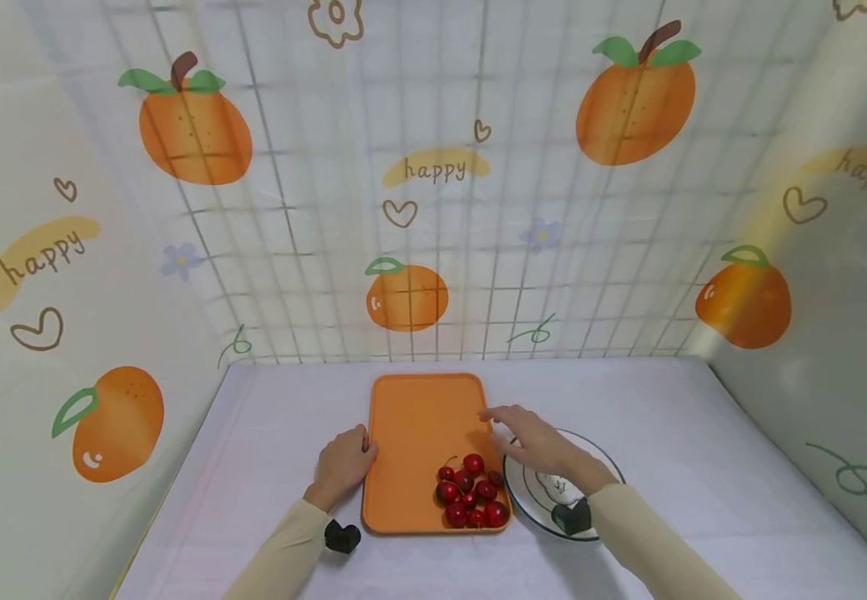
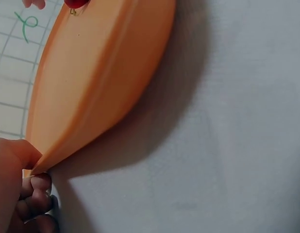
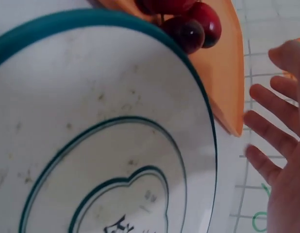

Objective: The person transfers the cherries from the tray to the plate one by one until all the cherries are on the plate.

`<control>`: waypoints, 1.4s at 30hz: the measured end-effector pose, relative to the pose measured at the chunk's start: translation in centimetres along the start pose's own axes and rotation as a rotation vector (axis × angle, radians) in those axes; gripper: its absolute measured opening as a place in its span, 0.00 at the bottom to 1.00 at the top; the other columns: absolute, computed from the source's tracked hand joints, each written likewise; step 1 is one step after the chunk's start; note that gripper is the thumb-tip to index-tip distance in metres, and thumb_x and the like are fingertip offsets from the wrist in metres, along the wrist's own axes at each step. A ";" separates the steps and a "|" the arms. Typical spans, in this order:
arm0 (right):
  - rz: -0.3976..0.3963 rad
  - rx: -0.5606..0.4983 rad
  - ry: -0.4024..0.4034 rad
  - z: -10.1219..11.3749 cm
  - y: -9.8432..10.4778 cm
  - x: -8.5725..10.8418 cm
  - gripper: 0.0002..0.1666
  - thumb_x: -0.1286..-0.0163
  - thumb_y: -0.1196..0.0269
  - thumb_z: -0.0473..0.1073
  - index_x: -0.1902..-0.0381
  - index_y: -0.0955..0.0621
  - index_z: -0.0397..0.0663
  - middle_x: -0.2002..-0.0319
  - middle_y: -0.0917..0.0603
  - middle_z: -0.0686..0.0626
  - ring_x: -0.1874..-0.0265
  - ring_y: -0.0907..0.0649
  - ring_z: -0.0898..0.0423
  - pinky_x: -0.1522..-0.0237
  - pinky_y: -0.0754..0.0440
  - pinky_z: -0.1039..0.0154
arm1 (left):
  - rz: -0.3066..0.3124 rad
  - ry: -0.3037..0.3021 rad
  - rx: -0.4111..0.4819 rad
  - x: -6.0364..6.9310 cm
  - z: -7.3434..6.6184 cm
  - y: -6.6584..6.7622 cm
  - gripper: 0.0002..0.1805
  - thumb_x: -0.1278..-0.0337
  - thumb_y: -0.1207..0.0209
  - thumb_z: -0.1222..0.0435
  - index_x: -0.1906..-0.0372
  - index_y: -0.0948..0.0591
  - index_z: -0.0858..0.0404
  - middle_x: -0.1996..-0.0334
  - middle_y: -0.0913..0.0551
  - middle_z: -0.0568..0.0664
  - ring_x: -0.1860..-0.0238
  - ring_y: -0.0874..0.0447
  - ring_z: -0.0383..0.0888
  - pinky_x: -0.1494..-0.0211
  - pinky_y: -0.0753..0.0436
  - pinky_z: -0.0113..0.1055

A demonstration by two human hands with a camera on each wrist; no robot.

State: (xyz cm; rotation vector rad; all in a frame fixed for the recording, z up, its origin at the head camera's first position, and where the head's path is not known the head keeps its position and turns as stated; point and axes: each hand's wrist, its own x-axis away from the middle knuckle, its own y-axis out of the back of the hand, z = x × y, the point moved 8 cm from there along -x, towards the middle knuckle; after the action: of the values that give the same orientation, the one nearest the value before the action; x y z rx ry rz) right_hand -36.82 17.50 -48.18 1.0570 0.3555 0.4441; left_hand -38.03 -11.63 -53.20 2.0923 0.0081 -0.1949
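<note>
An orange tray (image 1: pixel 422 417) lies on the table, with several dark red cherries (image 1: pixel 471 492) bunched in its near right corner. My left hand (image 1: pixel 343 462) pinches the tray's left rim between thumb and fingers, as the left wrist view shows. A white plate (image 1: pixel 523 492) with dark green rings and a drawing stands at the right of the tray. Over the plate's far side and beside the tray's right rim hovers my right hand (image 1: pixel 534 437). Its fingers (image 3: pixel 276 104) are spread and hold nothing. The forearm hides part of the plate.
A white cloth (image 1: pixel 291 400) covers the table. Behind it and at both sides hang pale curtains (image 1: pixel 313 292) printed with oranges. Small black heart-shaped objects sit beside the left wrist (image 1: pixel 343 537) and at the right wrist (image 1: pixel 572 517).
</note>
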 end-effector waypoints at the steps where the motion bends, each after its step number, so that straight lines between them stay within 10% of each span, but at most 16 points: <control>1: 0.015 -0.010 0.002 0.2 -0.1 0.0 0.28 0.22 0.44 0.50 0.28 0.28 0.49 0.33 0.21 0.44 0.37 0.23 0.43 0.37 0.23 0.41 | 0.004 0.005 -0.006 0.1 0.0 -0.1 0.13 0.34 0.44 0.61 0.74 0.31 0.58 0.81 0.34 0.45 0.79 0.34 0.43 0.74 0.40 0.34; 19: 0.199 -0.039 0.063 1.5 -2.5 -0.7 0.25 0.27 0.36 0.54 0.37 0.21 0.50 0.45 0.14 0.50 0.59 0.20 0.57 0.53 0.18 0.60 | -0.043 0.018 -0.008 -0.4 0.5 -0.5 0.15 0.34 0.44 0.62 0.77 0.31 0.57 0.83 0.35 0.44 0.81 0.36 0.41 0.75 0.41 0.33; 33: 0.175 0.062 0.144 1.9 -2.9 -1.0 0.19 0.29 0.33 0.50 0.44 0.18 0.52 0.52 0.15 0.53 0.61 0.21 0.58 0.56 0.20 0.65 | -0.054 0.007 -0.009 -0.3 0.6 -0.5 0.15 0.33 0.44 0.61 0.76 0.31 0.57 0.84 0.35 0.44 0.81 0.36 0.41 0.75 0.41 0.33; 42: 0.122 0.023 0.051 1.1 -2.0 -1.1 0.19 0.30 0.32 0.51 0.45 0.19 0.54 0.57 0.17 0.55 0.60 0.22 0.58 0.56 0.21 0.65 | -0.060 0.008 -0.006 -0.3 0.5 -0.2 0.15 0.33 0.44 0.61 0.76 0.31 0.58 0.84 0.35 0.44 0.81 0.36 0.42 0.75 0.41 0.34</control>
State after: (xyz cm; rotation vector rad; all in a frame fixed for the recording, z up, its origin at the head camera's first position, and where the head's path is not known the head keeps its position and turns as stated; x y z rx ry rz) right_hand -36.86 15.30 -49.45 1.0951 0.3436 0.5783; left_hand -38.39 -11.91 -53.53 2.0884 0.0763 -0.2230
